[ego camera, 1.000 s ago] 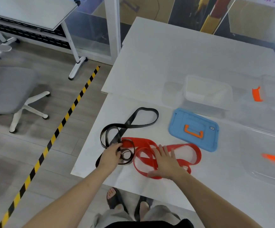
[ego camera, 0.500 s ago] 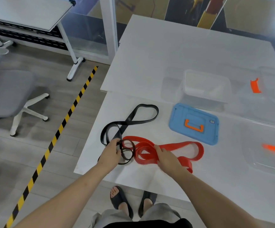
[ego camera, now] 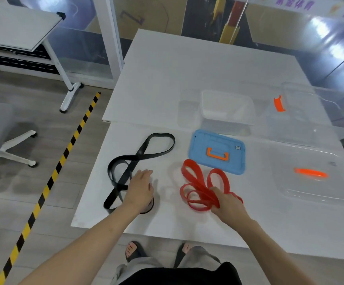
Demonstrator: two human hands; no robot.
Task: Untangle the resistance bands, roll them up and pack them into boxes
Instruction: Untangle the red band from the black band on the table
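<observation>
**Two bands apart on the table, one under each hand**

Two white tables (ego camera: 187,79) stand pushed together, and the work lies on the nearer one. At its right side sits a clear box (ego camera: 315,188) closed with a clear lid that carries an orange handle (ego camera: 310,173). Farther back, across the seam between the tables, an open clear box (ego camera: 226,108) stands upright with nothing visible inside. A second clear container (ego camera: 302,120) with an orange latch (ego camera: 278,103) sits to its right. A blue lid (ego camera: 216,151) with an orange handle of its own lies flat just in front of the open box.

The black band (ego camera: 142,151) sprawls in a crossed figure-of-eight on the left part of the near table, one loop reaching toward the seam. The red band (ego camera: 195,182) is bunched into several loops just in front of the blue lid, well apart from the black one.

The left hand (ego camera: 140,190) lies palm down with straight, relaxed fingers on the near end of the black band, grasping nothing. The right hand (ego camera: 226,202) has its fingers curled around the gathered strands of the red band, gripping them near the table's front edge.
</observation>
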